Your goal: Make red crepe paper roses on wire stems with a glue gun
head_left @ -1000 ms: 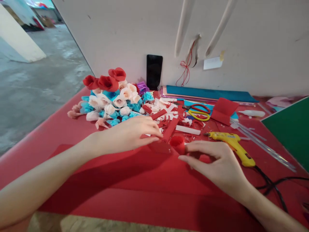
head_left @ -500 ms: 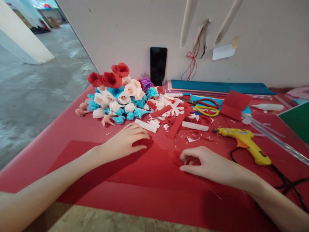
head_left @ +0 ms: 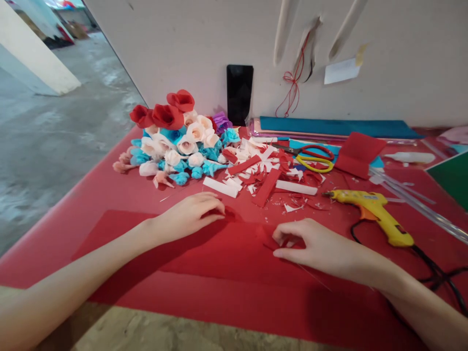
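While pinching red piece (head_left: 269, 237) in right grip (head_left: 315, 247) over red sheet (head_left: 212, 258), also curling left grip (head_left: 190, 214) near sheet's far edge; can't tell if holding anything there. Got glue gun (head_left: 383, 214) right of right grip, scraps (head_left: 268, 187) beyond both, flowers (head_left: 186, 145) beyond left grip.

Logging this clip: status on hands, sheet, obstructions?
Left hand, right hand: at red sheet, grips unclear. Sheet spread on table. Paper scraps beyond, off it.
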{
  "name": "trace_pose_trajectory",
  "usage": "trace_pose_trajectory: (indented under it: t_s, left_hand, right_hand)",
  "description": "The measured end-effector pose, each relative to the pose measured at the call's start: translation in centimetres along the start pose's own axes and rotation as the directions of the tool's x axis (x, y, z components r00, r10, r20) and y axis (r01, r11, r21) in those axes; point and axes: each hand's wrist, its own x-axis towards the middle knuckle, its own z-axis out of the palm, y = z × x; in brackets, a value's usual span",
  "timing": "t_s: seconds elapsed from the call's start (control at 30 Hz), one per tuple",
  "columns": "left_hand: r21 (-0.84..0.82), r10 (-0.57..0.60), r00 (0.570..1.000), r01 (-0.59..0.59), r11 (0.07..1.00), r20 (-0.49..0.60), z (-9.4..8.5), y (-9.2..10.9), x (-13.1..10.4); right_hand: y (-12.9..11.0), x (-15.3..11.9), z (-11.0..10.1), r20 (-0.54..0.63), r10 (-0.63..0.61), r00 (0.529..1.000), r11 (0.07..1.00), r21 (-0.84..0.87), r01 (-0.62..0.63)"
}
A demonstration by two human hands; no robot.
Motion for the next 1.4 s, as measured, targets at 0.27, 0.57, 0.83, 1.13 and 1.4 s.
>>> trace_pose_trajectory:
  t_s: [0.27,0.57,0.83,1.13,1.4]
  left_hand:
    - [-0.12,-0.112,0.993,0.106,0.987,-0.037,-0.5,0.3,-0.1]
    - [-0.304,-0.044,0.965,-0.038,0.952,-0.258,-3.6,6.0,1.9]
    - [-0.516,0.064,0.907,-0.294,0.804,-0.417,-4.5,9.8,4.2]
    - [-0.626,0.206,0.879,-0.455,0.634,-0.43,-1.9,11.6,4.2]
    - [-0.648,0.157,0.871,-0.456,0.61,-0.465,-2.0,12.3,3.6]
  right_hand:
    - [-0.4,-0.1,-0.1,-0.039,-0.065,0.997,0.998,0.025,0.066]
    - [-3.2,-1.1,0.2,-0.513,-0.499,0.698,0.864,-0.24,0.442]
    - [-4.3,-3.4,-0.4,-0.675,-0.502,0.541,0.853,-0.281,0.44]
    - [-4.5,-4.0,-0.6,-0.746,-0.471,0.47,0.854,-0.254,0.454]
    - [-3.9,-3.1,0.0,-0.763,-0.416,0.495,0.883,-0.209,0.42]
